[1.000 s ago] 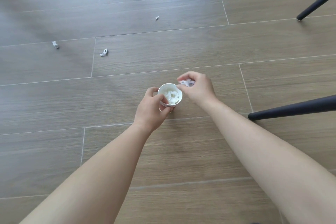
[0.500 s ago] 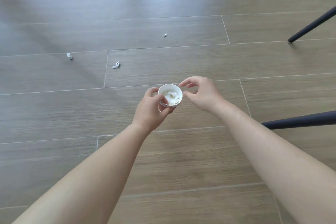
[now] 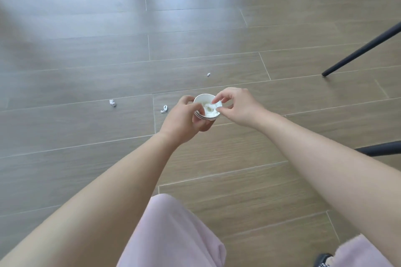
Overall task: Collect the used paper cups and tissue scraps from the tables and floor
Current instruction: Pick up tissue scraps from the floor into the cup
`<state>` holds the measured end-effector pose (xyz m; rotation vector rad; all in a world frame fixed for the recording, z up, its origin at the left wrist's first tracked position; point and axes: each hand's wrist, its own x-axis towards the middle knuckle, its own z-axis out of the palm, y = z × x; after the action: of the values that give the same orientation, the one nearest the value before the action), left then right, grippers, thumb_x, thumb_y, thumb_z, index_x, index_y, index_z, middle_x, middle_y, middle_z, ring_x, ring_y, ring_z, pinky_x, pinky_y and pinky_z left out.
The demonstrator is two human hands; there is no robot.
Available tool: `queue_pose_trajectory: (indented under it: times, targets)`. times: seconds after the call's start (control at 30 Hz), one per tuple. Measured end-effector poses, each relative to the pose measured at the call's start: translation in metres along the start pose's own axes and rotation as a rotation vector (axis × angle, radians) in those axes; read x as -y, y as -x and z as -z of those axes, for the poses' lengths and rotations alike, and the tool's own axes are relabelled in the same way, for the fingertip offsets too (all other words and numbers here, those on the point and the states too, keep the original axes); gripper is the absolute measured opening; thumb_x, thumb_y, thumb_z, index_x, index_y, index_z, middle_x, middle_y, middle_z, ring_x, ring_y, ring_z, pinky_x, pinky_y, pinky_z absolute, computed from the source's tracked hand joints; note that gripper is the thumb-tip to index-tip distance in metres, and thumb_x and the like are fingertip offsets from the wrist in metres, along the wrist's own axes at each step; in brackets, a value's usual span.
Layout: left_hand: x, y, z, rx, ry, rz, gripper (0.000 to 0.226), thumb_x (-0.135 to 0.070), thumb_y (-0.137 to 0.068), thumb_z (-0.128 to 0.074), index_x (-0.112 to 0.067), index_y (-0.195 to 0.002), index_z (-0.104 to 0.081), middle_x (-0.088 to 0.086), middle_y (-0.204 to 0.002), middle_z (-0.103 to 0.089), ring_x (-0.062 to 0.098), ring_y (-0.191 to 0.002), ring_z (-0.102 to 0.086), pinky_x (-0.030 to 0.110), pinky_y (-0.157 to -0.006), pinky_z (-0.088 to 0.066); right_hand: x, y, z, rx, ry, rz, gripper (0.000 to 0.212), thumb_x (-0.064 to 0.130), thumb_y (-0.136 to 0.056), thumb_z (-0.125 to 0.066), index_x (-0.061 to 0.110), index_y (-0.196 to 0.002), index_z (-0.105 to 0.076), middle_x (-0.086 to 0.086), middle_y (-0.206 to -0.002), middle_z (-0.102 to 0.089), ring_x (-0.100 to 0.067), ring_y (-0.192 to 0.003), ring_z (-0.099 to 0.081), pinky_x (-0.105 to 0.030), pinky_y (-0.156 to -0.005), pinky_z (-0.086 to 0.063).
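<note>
Floor (image 3: 86, 158), left to right. A tissue scrap (image 3: 112, 103) and a second scrap (image 3: 164, 109) lie apart on the boards. The left hand (image 3: 182, 117) grips a stack of paper cups (image 3: 202, 100), held above the floor with crumpled tissue (image 3: 208, 109) inside. A third scrap (image 3: 208, 74) lies beyond. The right hand (image 3: 237, 106) holds nothing, with thumb and forefinger parted at the rim. Chair leg (image 3: 360, 50) at right.

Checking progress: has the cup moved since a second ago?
Yes, forward: the cup, in the left hand, is now level with the nearest floor scrap, which lay farther ahead.
</note>
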<state>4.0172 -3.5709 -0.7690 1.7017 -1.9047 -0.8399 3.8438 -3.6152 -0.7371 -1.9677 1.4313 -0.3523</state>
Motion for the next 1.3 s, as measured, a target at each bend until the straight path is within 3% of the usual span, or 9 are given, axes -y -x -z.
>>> queue_pose_trajectory:
  times: [0.1,0.27,0.6,0.73,0.93,1.17,1.3]
  targets:
    - [0.011,-0.006,0.026,-0.009,-0.022,-0.005,0.02,-0.028,-0.075,-0.069,-0.017,-0.091,-0.064,0.001,-0.125,-0.049,0.018,-0.094,-0.052,0.027,-0.077,-0.041,0.028,-0.02,0.008,0.024,0.057,0.026,0.013,0.018,-0.081,-0.064,0.026,-0.091,-0.067,0.006,-0.097,-0.063,-0.011,-0.093,-0.055,-0.035,-0.085,-0.05]
    - [0.022,-0.035,0.041,-0.086,-0.044,0.048,0.024,-0.033,-0.076,-0.07,-0.017,-0.092,-0.063,0.001,-0.126,-0.049,0.02,-0.108,-0.052,0.027,-0.079,-0.039,0.04,-0.06,0.031,0.045,0.107,0.107,0.016,0.025,-0.082,-0.065,0.023,-0.097,-0.064,0.004,-0.1,-0.066,-0.013,-0.09,-0.057,-0.031,-0.082,-0.05]
    - [0.013,-0.149,0.017,-0.195,-0.018,0.229,0.023,-0.03,-0.076,-0.07,-0.013,-0.09,-0.062,0.002,-0.126,-0.049,0.019,-0.103,-0.055,0.028,-0.079,-0.042,-0.031,-0.198,0.06,0.228,0.104,0.243,0.014,0.025,-0.081,-0.065,0.026,-0.095,-0.064,0.005,-0.098,-0.064,-0.011,-0.087,-0.056,-0.032,-0.08,-0.051]
    - [0.007,-0.21,0.007,-0.214,0.022,0.309,0.021,-0.024,-0.081,-0.067,-0.008,-0.093,-0.059,0.005,-0.132,-0.044,0.022,-0.109,-0.051,0.033,-0.085,-0.044,-0.06,-0.254,0.074,0.154,-0.009,0.243,0.015,0.014,-0.079,-0.062,0.024,-0.09,-0.064,0.004,-0.092,-0.065,-0.013,-0.081,-0.058,-0.034,-0.076,-0.052]
    - [0.051,-0.267,-0.039,-0.237,0.032,0.362,0.022,-0.02,-0.084,-0.064,-0.006,-0.097,-0.055,0.007,-0.136,-0.039,0.024,-0.115,-0.049,0.03,-0.09,-0.04,-0.124,-0.308,0.028,-0.009,-0.102,0.153,0.019,0.009,-0.077,-0.058,0.025,-0.085,-0.064,0.006,-0.089,-0.065,-0.011,-0.076,-0.06,-0.034,-0.07,-0.054]
    - [0.126,-0.262,-0.09,-0.273,-0.023,0.428,0.022,-0.021,-0.085,-0.063,-0.007,-0.099,-0.054,0.007,-0.139,-0.037,0.023,-0.115,-0.049,0.031,-0.088,-0.041,-0.203,-0.354,-0.048,0.118,0.025,0.174,0.024,0.008,-0.076,-0.059,0.027,-0.09,-0.064,0.006,-0.091,-0.063,-0.011,-0.078,-0.058,-0.035,-0.075,-0.053]
    - [0.139,-0.251,-0.109,-0.312,-0.026,0.435,0.02,-0.022,-0.081,-0.067,-0.01,-0.093,-0.055,0.003,-0.134,-0.042,0.02,-0.107,-0.054,0.032,-0.081,-0.044,-0.225,-0.366,-0.068,0.189,0.084,0.179,0.024,0.006,-0.077,-0.06,0.023,-0.094,-0.063,0.005,-0.099,-0.063,-0.012,-0.091,-0.056,-0.023,-0.077,-0.043]
